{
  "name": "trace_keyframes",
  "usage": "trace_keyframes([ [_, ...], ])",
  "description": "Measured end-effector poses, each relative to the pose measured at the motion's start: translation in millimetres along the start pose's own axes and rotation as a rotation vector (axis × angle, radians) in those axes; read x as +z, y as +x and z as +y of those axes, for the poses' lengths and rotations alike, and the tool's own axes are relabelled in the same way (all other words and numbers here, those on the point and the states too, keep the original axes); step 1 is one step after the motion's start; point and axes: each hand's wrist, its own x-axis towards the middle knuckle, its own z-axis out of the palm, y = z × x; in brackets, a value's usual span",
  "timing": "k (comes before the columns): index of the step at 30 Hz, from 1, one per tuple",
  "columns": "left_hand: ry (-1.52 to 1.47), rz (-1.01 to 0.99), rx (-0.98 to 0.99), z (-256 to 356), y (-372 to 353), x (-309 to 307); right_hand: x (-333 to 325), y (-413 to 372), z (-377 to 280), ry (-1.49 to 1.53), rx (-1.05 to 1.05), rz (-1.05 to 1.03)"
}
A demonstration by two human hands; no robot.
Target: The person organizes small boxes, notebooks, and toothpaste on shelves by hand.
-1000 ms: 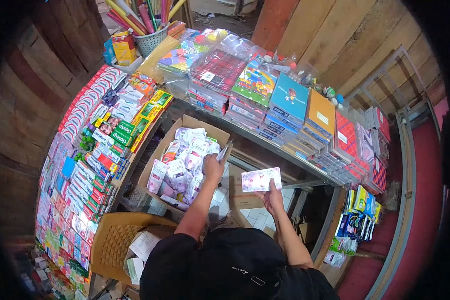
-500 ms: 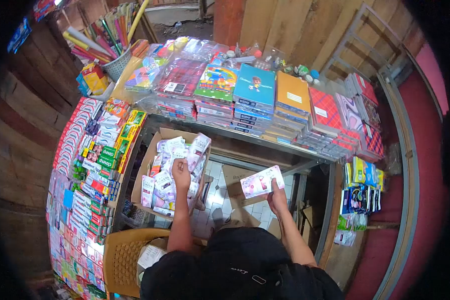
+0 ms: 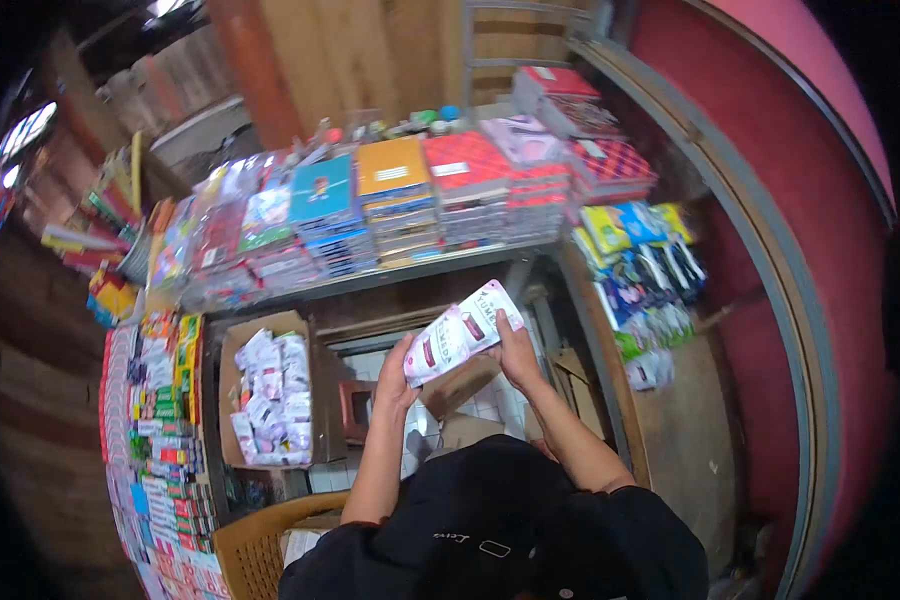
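Both hands hold white-and-pink sachets [image 3: 457, 338] in front of my body, their printed labels facing up. Fingers of my left hand [image 3: 397, 374] are closed on the lower left end. My right hand [image 3: 516, 358] grips the right end, thumb on top. To the left stands an open cardboard box [image 3: 327, 405] filled with similar small white packets [image 3: 273, 395].
Stacks of notebooks [image 3: 390, 172] line the shelf ahead. Toothpaste boxes [image 3: 165, 410] cover the left counter, beside a woven chair [image 3: 245, 545]. Bagged packs [image 3: 640, 270] lie on the right ledge. Tiled floor [image 3: 485, 405] shows below.
My left hand has left the box and now grips the sachets held in my right hand. My view has turned right, so the notebooks and box appear farther left.
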Motion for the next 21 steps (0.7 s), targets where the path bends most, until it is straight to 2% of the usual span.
trace_keyframes([
  [1,0.018,-0.011,-0.078,-19,-3,14,-13,-16,-19,-0.072,0.041,0.062],
  [4,0.054,-0.123,-0.26,-79,-11,51,-71,-46,-26,0.014,0.021,0.108],
  [6,0.09,-0.173,-0.347,-117,-14,74,-104,-76,-37,-0.152,-0.083,0.157],
  [9,0.137,-0.177,-0.445,-174,-13,99,-173,-113,-24,-0.095,-0.097,0.116],
  [12,0.088,-0.254,-0.55,-224,-17,114,-199,-175,-76,-0.246,-0.065,0.299],
  [13,0.077,-0.203,-0.579,-238,-21,119,-216,-185,-68,-0.098,-0.078,0.317],
  [14,0.049,-0.239,-0.622,-247,-24,119,-230,-198,-66,0.086,-0.078,0.3],
  [16,-0.013,-0.318,-0.692,-260,-27,120,-251,-226,-78,0.03,-0.028,0.395],
  [18,0.065,-0.231,-0.632,-261,-33,133,-271,-249,-85,0.073,-0.146,0.47],
  [20,0.147,-0.138,-0.577,-257,-45,142,-300,-262,-83,-0.034,-0.135,0.624],
  [21,0.126,-0.122,-0.552,-262,-33,119,-316,-266,-80,-0.144,-0.105,0.684],
])
